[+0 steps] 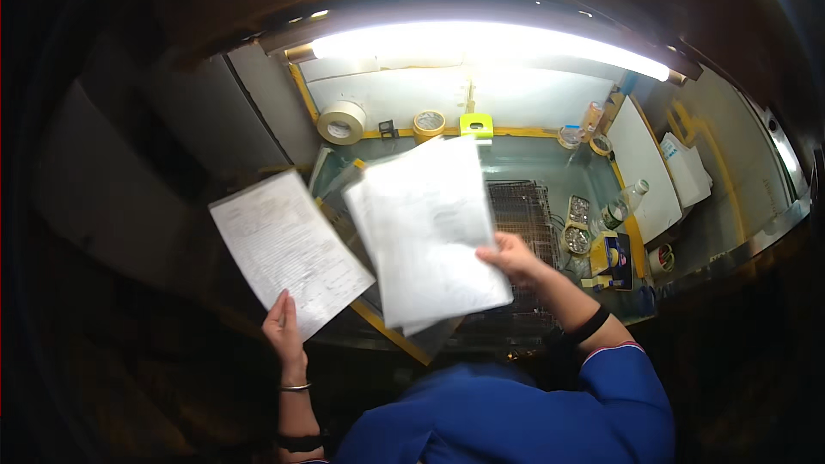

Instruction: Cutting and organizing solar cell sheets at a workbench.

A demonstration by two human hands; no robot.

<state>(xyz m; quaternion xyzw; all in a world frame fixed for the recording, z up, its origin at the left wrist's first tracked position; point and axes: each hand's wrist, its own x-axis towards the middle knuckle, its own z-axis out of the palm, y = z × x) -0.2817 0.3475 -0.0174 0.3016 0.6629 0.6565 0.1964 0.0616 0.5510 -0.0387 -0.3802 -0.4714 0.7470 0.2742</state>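
Plainly, the right hand [513, 259] grips thin rectangular paper sheets [434, 236].

A bright tube light [516, 41] (bowed by the fisheye view) hangs above a pale back wall [387, 90] and a glassy, yellow-edged counter [537, 156]; beyond, the room [112, 326] lies dark.

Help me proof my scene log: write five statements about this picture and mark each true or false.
1. The left hand holds a sheet with lines of text. True.
2. Just one hand holds paper. False: the right hand also grips a stack of papers.
3. The tube lamp is lit. True.
4. No tape is in view. False: a large tape roll sits at the back left.
5. The right sleeve is blue. True.
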